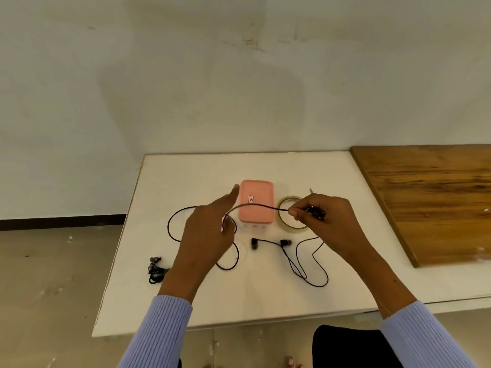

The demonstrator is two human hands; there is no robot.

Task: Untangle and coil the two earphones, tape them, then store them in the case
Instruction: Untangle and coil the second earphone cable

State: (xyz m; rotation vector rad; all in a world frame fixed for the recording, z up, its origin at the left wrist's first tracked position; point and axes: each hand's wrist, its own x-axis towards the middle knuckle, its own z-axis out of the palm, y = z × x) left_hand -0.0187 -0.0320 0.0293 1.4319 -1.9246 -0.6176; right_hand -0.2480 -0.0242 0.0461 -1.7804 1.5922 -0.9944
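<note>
One black earphone cable lies spread over the white table. Its two earbuds rest near the middle, below the pink case. My left hand is held up with straight fingers, and a turn of the cable loops round its right side. My right hand pinches the cable and holds its dark end piece above the clear tape roll. The second earphone lies bunched up at the table's left edge.
A brown wooden board covers the table's right part. The case stands shut behind my hands, with the tape roll just right of it. A slack loop of cable lies near the front right. The floor drops away to the left.
</note>
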